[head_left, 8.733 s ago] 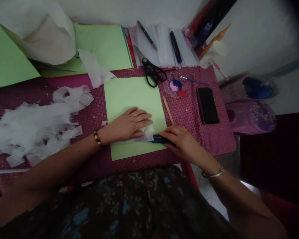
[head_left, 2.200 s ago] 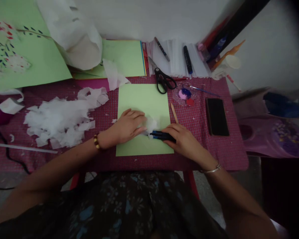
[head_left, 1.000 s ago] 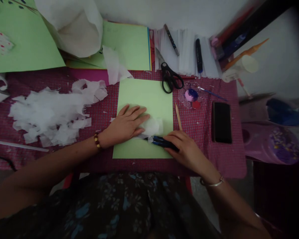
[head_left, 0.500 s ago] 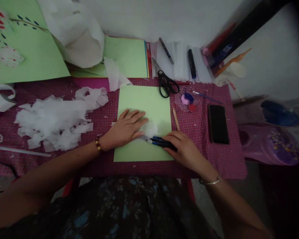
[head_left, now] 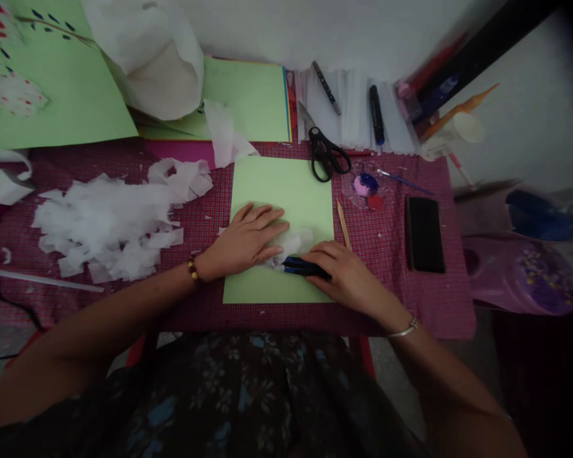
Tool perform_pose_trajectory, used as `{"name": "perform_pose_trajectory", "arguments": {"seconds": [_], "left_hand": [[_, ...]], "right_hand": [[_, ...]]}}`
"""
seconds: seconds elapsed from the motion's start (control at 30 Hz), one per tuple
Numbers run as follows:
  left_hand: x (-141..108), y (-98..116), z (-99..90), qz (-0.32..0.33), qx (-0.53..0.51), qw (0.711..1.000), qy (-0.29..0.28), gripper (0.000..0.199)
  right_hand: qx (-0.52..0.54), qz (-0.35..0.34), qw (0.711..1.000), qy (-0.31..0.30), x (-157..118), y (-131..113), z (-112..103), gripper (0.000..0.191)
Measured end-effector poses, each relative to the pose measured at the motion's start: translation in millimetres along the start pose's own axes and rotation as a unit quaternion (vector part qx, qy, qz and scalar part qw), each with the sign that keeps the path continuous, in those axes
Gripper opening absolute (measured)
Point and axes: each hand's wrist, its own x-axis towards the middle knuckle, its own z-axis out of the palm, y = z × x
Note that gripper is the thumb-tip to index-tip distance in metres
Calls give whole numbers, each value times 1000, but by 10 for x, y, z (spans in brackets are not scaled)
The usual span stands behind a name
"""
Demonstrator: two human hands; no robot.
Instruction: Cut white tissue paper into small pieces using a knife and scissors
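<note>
Paper (head_left: 277, 289) is showing bare room nearest.
Left hand (head_left: 249, 243) is resting open on tissue (head_left: 297, 242); right hand (head_left: 347, 273) is gripping tool (head_left: 303, 266).

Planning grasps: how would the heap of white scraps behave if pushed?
The white scraps look thin and see-through at edges, so likely floppy and light. They overlap in a ragged heap, so would probably scatter, not slide together.

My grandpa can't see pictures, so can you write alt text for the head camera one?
A person's left hand rests on a green sheet by thin white paper; the right hand holds a black-and-blue tool there. Scissors, a phone and heaped white scraps lie around.
</note>
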Motion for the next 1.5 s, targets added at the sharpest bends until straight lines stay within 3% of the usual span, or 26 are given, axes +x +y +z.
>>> {"name": "perform_pose_trajectory", "arguments": {"seconds": [0.43,0.67,0.8,0.93,1.1,1.33,1.5], "left_hand": [[23,56,29,-13,30,999,4,52],[-30,-286,-241,31,-170,985,-8,44],[-165,-393,-342,38,-93,994,-32,53],[-247,-309,-231,11,14,999,-39,59],[-260,-263,-122,11,77,996,-34,64],[-262,-287,-94,15,71,997,-34,68],[-280,-347,-228,21,-34,999,-35,60]], "right_hand": [[20,-1,1000,12,-132,-43,64,27],[11,-6,1000,17,-130,-37,76,27],[13,-8,1000,15,-128,-39,82,27],[19,-1,1000,7,-120,-46,65,27],[22,9,1000,12,-101,-50,54,27],[20,1,1000,9,-3,-70,66,27],[22,-10,1000,3,59,-76,75,29]]}}
